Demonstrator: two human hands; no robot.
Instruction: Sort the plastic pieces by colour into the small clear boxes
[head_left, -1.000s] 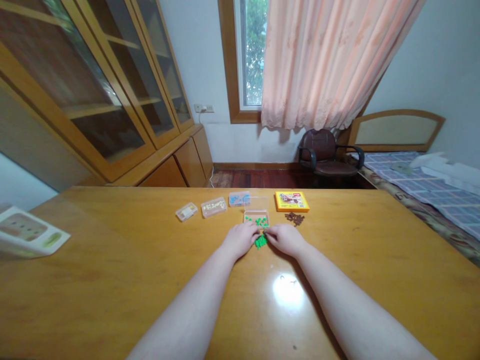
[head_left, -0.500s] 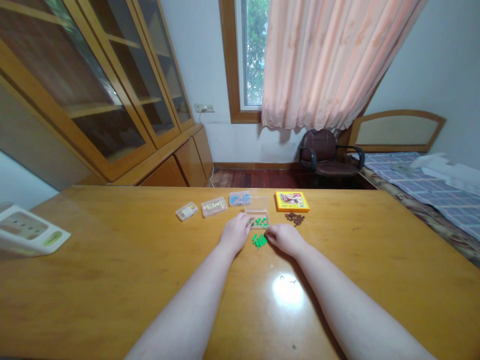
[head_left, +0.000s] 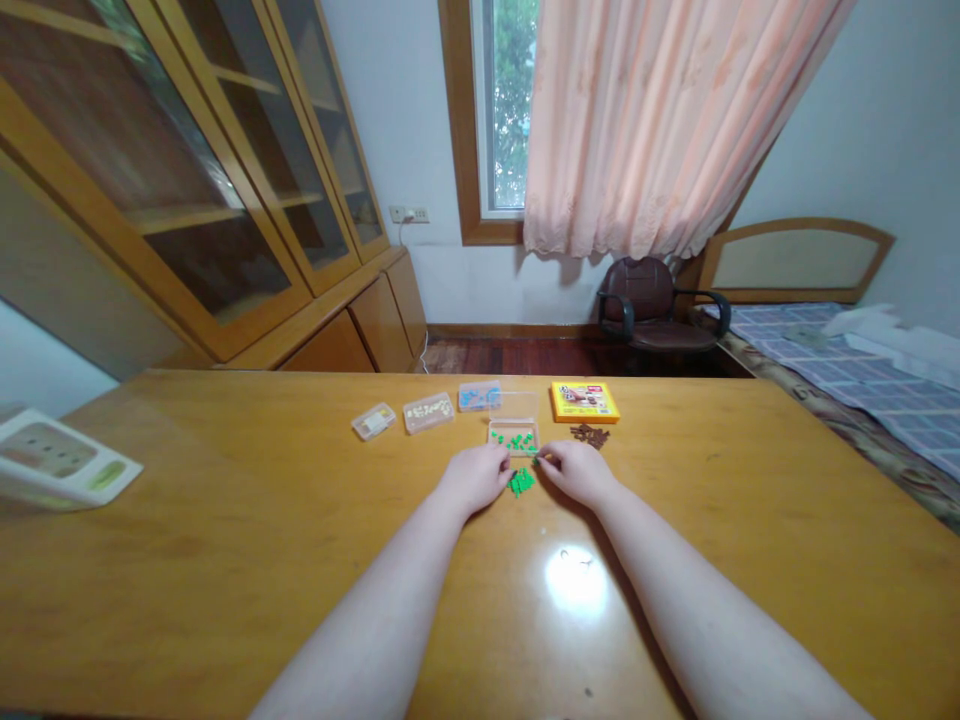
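Note:
A small pile of green pieces (head_left: 521,482) lies on the wooden table between my two hands. Just behind it, a clear box (head_left: 513,425) stands with its lid raised and scattered green pieces inside. My left hand (head_left: 480,475) has its fingers closed at the left edge of the pile; what they hold, if anything, is too small to tell. On the other side, my right hand (head_left: 576,468) is pinched near the box's front right corner, with a tiny green bit at the fingertips. Brown pieces (head_left: 590,435) lie behind my right hand.
Clear boxes with blue pieces (head_left: 480,397), cream pieces (head_left: 429,412) and pale and yellow pieces (head_left: 373,421) stand at the back left. A yellow box (head_left: 585,402) is behind the brown pieces. A white object (head_left: 67,460) sits at the far left.
My left hand has moved back from the clear box toward me, down to the green pile. My right hand has shifted slightly to the right, away from the pile.

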